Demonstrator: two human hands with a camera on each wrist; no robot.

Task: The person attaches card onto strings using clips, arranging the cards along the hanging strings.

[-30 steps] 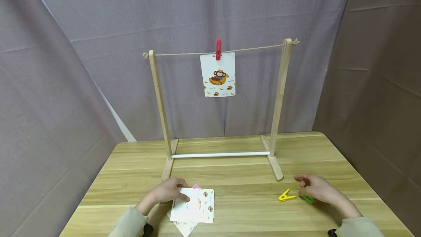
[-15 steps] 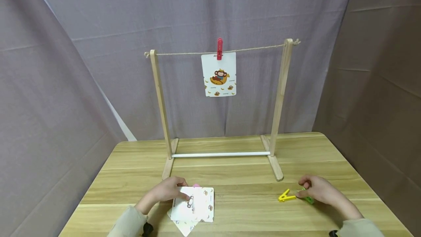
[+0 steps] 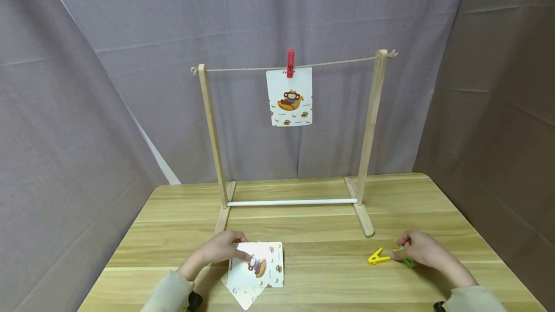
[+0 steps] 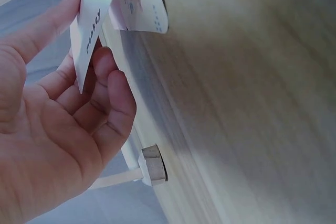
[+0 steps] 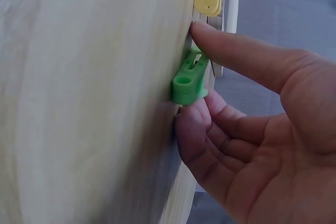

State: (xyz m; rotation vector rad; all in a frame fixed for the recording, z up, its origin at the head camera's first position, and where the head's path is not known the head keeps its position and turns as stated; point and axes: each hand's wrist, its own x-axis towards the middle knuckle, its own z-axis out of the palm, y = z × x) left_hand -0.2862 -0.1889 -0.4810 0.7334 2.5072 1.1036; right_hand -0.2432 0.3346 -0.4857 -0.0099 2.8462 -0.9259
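Note:
A white card with a monkey on a banana [image 3: 270, 266] is pinched at its left edge by my left hand [image 3: 218, 248], thumb on its face and fingers behind. Part of another patterned card [image 3: 245, 296] shows beneath it on the table. In the left wrist view, the held card [image 4: 94, 30] stands tilted off the surface. My right hand [image 3: 422, 250] is at the green clip [image 3: 408, 263]. The right wrist view has this clip [image 5: 190, 80] between the thumb and fingers, with no firm grip visible. Just left of it lies a yellow clip [image 3: 378, 257].
A wooden frame [image 3: 370, 124] stands behind the hands with a rope [image 3: 243, 69] strung across its top. A red clip [image 3: 290, 63] holds a similar monkey card [image 3: 291, 102] on the rope. Grey curtains [image 3: 143, 61] surround the wooden table [image 3: 321, 254].
The monkey card under my left hand has risen and tilted slightly, its near edge moving back. My right thumb and fingers have shifted around the green clip, which has barely moved.

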